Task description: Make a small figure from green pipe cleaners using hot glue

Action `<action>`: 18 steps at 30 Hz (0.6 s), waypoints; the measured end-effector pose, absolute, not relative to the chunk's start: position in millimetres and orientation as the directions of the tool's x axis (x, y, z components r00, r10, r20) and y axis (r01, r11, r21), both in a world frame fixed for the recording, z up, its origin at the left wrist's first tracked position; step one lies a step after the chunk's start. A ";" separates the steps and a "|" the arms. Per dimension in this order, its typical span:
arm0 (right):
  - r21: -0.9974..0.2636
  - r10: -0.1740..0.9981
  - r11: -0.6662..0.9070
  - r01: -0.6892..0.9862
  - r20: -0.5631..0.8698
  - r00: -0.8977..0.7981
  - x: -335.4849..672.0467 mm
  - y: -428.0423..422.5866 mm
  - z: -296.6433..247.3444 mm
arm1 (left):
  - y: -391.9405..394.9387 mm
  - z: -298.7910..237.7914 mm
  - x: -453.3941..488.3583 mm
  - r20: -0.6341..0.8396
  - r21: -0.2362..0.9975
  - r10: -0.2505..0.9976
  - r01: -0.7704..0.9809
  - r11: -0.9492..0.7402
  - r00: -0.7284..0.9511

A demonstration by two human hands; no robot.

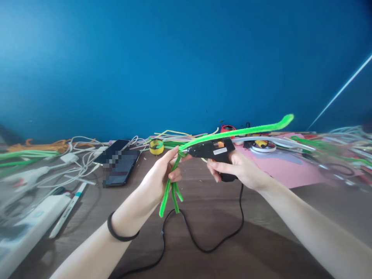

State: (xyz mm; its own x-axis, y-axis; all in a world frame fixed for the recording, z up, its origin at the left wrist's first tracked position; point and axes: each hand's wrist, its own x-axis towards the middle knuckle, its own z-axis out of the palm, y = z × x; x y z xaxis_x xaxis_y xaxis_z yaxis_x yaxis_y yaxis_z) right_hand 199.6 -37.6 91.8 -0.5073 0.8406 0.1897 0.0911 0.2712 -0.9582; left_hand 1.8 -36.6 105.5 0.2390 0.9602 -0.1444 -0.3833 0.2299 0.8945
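Observation:
My left hand (161,176) is closed round a bunch of bright green pipe cleaners (171,192); short ends hang below the fist and one long strand (247,131) sweeps up to the right. My right hand (236,168) grips a black hot glue gun (213,150) by its handle. The gun's nozzle points left and meets the green strands just above my left thumb. Its black cord (203,240) loops down over the brown table (209,217).
A dark phone (119,162) lies at the left among white cables (75,159). A yellow tape roll (156,147), pink paper (287,170), more green and yellow pipe cleaners and a white pen (68,209) are scattered around. A blue wall (174,58) stands behind.

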 end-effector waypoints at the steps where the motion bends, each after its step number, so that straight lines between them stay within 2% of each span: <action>1: -0.959 0.845 0.269 0.093 0.188 -0.501 199.3 -37.3 91.8 | -36.7 105.6 1.7 -0.139 0.897 0.960 -0.379 0.226 0.243; 18: -0.949 0.881 0.271 0.158 0.179 -0.438 195.4 -39.2 90.3 | -32.1 101.7 2.2 -0.211 0.870 0.958 -0.409 0.275 0.196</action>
